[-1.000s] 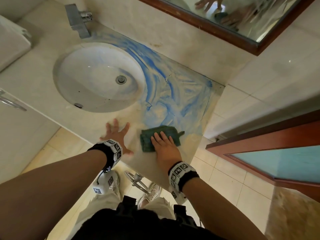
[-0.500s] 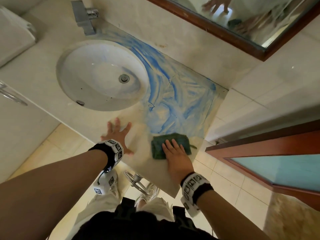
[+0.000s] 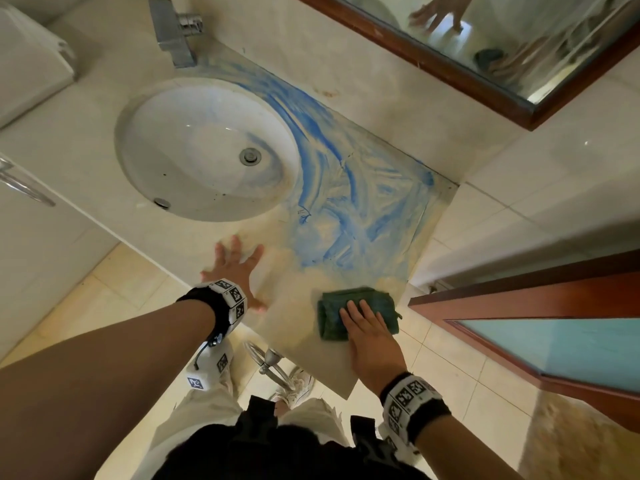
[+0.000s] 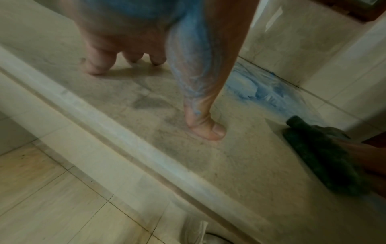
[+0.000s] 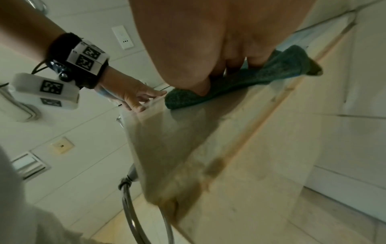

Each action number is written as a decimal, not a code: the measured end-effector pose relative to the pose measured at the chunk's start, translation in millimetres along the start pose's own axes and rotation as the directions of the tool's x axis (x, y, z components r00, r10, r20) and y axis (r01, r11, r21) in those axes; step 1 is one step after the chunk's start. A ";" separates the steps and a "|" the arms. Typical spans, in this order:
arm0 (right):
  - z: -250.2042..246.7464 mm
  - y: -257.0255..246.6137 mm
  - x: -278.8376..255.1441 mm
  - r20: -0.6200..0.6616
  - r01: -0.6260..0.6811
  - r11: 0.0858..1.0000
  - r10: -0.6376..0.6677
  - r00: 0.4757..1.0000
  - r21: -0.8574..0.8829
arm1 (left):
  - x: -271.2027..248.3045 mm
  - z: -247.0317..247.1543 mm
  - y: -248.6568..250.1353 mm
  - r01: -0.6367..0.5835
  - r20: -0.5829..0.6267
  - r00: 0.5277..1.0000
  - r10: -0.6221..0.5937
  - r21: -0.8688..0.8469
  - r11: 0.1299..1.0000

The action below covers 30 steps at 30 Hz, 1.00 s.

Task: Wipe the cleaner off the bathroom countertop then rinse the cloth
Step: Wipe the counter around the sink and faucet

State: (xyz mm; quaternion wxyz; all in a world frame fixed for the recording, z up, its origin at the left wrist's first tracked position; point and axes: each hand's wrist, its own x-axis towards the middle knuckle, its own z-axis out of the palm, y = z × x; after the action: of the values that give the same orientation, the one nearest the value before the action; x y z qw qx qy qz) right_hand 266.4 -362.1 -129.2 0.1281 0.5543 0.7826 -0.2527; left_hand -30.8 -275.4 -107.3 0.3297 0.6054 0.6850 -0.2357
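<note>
A folded dark green cloth [image 3: 356, 311] [image 4: 319, 158] [image 5: 240, 80] lies near the front right corner of the beige stone countertop [image 3: 298, 327]. My right hand [image 3: 367, 327] presses flat on the cloth with straight fingers. Blue cleaner streaks [image 3: 346, 202] [image 4: 256, 89] cover the counter between the sink rim and the right wall. My left hand [image 3: 239, 268] [image 5: 135, 97] rests flat on the counter's front edge, fingers spread, left of the cloth; its thumb [image 4: 208, 130] carries blue smears.
An oval white sink [image 3: 204, 150] with a drain [image 3: 250, 156] is set into the counter's left; a metal faucet [image 3: 173, 29] stands behind it. A wood-framed mirror [image 3: 485, 46] hangs above. A wooden door [image 3: 554, 323] stands at right. A chrome pipe [image 3: 270, 365] runs below the counter.
My right hand has slid the cloth rightward along the front of the counter toward its right corner, leaving a wiped strip. The left hand has stayed put.
</note>
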 end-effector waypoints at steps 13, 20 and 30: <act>-37.2 -42.5 64.2 0.017 0.041 0.999 -0.041 0.999 -0.018 | 0.5 0.5 -3.2 -0.012 -0.005 1.000 0.012 0.006 1.000; -28.5 -33.4 32.4 0.121 0.072 0.995 -0.062 0.991 -0.072 | 1.8 2.8 -4.2 -0.014 -0.015 1.000 0.015 0.031 0.999; -54.3 -63.2 99.6 0.033 0.112 0.993 -0.110 0.993 -0.045 | 0.4 1.6 -4.6 -0.016 -0.023 1.000 0.016 0.034 0.999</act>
State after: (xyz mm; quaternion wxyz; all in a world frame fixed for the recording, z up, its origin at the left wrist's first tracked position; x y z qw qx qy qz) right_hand 176.6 -269.2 -115.4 0.1386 0.5029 0.8159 -0.2494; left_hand -35.1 -277.0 -109.1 0.3130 0.6192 0.6798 -0.2376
